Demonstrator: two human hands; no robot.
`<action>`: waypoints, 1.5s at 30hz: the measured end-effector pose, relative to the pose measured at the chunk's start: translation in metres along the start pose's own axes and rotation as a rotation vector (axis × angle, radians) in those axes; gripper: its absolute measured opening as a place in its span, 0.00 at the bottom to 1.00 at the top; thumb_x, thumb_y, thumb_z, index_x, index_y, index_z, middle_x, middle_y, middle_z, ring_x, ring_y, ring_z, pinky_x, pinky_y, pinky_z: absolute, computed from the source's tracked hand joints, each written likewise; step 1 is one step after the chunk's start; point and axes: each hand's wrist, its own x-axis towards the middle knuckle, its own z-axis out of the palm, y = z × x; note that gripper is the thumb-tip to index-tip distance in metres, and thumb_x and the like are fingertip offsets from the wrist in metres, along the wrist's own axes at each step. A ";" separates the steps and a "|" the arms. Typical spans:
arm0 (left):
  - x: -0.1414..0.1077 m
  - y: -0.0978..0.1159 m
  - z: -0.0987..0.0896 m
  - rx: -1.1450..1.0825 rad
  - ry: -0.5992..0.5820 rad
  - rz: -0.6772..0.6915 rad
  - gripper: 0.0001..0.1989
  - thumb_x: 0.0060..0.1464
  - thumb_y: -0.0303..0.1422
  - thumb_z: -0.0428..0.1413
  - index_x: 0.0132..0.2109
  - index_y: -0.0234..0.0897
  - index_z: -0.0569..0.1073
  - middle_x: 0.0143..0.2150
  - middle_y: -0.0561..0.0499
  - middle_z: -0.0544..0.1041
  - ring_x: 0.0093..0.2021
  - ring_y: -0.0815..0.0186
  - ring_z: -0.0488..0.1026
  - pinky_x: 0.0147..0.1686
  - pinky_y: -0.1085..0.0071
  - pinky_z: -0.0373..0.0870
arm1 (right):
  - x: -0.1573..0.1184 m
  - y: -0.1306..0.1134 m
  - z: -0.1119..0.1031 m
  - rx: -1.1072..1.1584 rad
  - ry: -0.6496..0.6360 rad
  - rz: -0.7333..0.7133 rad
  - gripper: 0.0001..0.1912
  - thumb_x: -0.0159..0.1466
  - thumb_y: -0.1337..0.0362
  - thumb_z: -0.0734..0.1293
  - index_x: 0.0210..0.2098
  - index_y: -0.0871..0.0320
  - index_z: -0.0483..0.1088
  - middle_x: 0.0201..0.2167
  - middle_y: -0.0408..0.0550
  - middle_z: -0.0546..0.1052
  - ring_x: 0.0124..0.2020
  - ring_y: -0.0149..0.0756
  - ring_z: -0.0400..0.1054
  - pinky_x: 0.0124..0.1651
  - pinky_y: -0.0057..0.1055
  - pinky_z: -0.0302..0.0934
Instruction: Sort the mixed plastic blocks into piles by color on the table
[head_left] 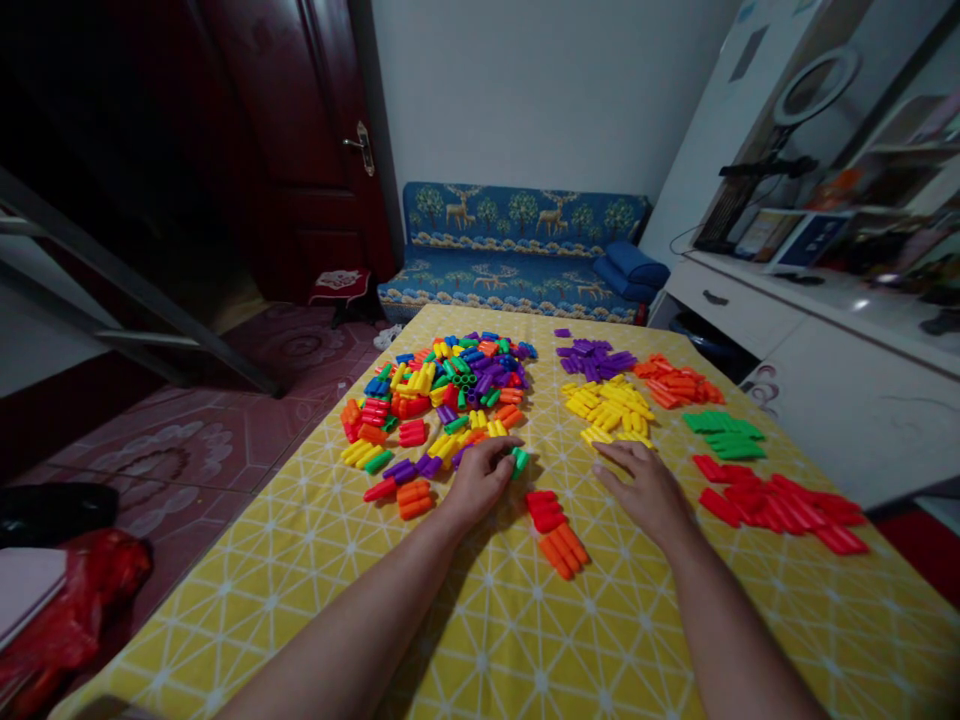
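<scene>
My left hand (484, 482) is closed at the near edge of a mixed heap of plastic building pieces (420, 380), with thumb and fingers on a green building piece (519, 462). Beside the yellow pile (611, 405), my right hand (641, 485) has its fingers apart and its fingertips by the nearest yellow building pieces (600, 436); it grips nothing that I can see. Between the hands lie a red piece (545, 511) and an orange piece (564, 550), end to end.
Single-colour piles stand on the right: purple (592, 359), orange (677, 382), green (724, 435) and red (784, 508). A yellow patterned cloth (480, 640) covers the table. Beyond it is a blue sofa (495, 268); a white cabinet (825, 390) stands to the right and a ladder (142, 270) to the left.
</scene>
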 end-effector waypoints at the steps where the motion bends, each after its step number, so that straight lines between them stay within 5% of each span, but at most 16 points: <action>1: 0.000 0.000 0.000 -0.002 0.001 0.001 0.16 0.55 0.26 0.52 0.50 0.34 0.77 0.44 0.46 0.81 0.42 0.61 0.76 0.44 0.67 0.71 | 0.000 0.002 -0.001 0.023 0.028 0.006 0.19 0.63 0.53 0.64 0.46 0.54 0.78 0.43 0.52 0.76 0.44 0.41 0.72 0.48 0.36 0.65; 6: 0.000 0.000 0.000 -0.018 0.005 0.010 0.16 0.54 0.26 0.53 0.49 0.34 0.78 0.42 0.47 0.81 0.40 0.62 0.76 0.42 0.67 0.70 | -0.002 0.014 -0.012 -0.087 0.183 0.163 0.20 0.63 0.52 0.60 0.30 0.57 0.77 0.36 0.55 0.77 0.39 0.43 0.71 0.43 0.37 0.64; 11: -0.001 -0.004 0.003 -0.104 -0.028 -0.009 0.17 0.55 0.28 0.55 0.52 0.32 0.75 0.39 0.46 0.80 0.36 0.64 0.75 0.37 0.70 0.71 | -0.002 0.010 -0.013 -0.026 0.128 0.159 0.20 0.65 0.52 0.59 0.40 0.56 0.77 0.44 0.55 0.79 0.46 0.46 0.72 0.48 0.41 0.64; 15: -0.003 -0.004 0.007 -0.237 -0.078 0.018 0.20 0.54 0.33 0.60 0.53 0.33 0.74 0.41 0.44 0.80 0.40 0.62 0.76 0.40 0.69 0.72 | -0.007 -0.027 -0.004 0.099 0.203 -0.024 0.17 0.65 0.54 0.62 0.43 0.58 0.76 0.45 0.55 0.79 0.48 0.46 0.71 0.53 0.44 0.64; 20: -0.007 0.000 0.009 -0.381 -0.143 0.035 0.21 0.49 0.39 0.66 0.48 0.32 0.76 0.42 0.42 0.80 0.41 0.60 0.77 0.44 0.66 0.72 | -0.019 -0.084 0.010 0.319 -0.048 -0.201 0.23 0.64 0.62 0.66 0.58 0.52 0.67 0.52 0.51 0.76 0.50 0.42 0.72 0.52 0.40 0.68; 24: -0.008 0.002 0.009 -0.447 -0.145 0.027 0.20 0.47 0.41 0.67 0.43 0.31 0.77 0.38 0.43 0.81 0.37 0.62 0.77 0.40 0.69 0.72 | -0.023 -0.102 0.014 0.395 -0.092 -0.191 0.24 0.62 0.66 0.66 0.58 0.48 0.67 0.53 0.48 0.75 0.54 0.41 0.71 0.55 0.41 0.67; 31: -0.011 0.005 0.006 -0.239 -0.202 0.113 0.17 0.54 0.43 0.61 0.43 0.33 0.79 0.39 0.44 0.81 0.38 0.61 0.77 0.40 0.68 0.72 | -0.021 -0.090 0.015 0.395 0.112 -0.134 0.15 0.61 0.67 0.64 0.47 0.52 0.73 0.45 0.50 0.79 0.47 0.41 0.73 0.50 0.38 0.69; 36: -0.017 0.021 -0.001 0.092 -0.390 0.381 0.16 0.52 0.40 0.63 0.47 0.38 0.80 0.42 0.43 0.81 0.43 0.58 0.76 0.48 0.65 0.70 | -0.018 -0.072 0.009 0.386 0.260 0.061 0.15 0.61 0.60 0.66 0.46 0.57 0.73 0.40 0.51 0.80 0.37 0.38 0.74 0.42 0.35 0.69; 40: -0.018 0.031 -0.005 0.122 -0.545 0.538 0.22 0.50 0.30 0.61 0.53 0.42 0.77 0.47 0.44 0.80 0.49 0.57 0.75 0.55 0.63 0.67 | -0.017 -0.061 0.009 0.371 0.244 0.121 0.17 0.61 0.57 0.66 0.46 0.59 0.74 0.39 0.53 0.80 0.36 0.39 0.74 0.41 0.35 0.69; 45: -0.015 0.020 -0.003 0.159 -0.549 0.581 0.32 0.40 0.19 0.52 0.54 0.41 0.76 0.54 0.43 0.77 0.52 0.55 0.74 0.57 0.59 0.67 | -0.018 -0.062 0.019 0.391 0.123 0.060 0.20 0.60 0.60 0.65 0.52 0.53 0.72 0.47 0.52 0.79 0.41 0.40 0.75 0.43 0.36 0.71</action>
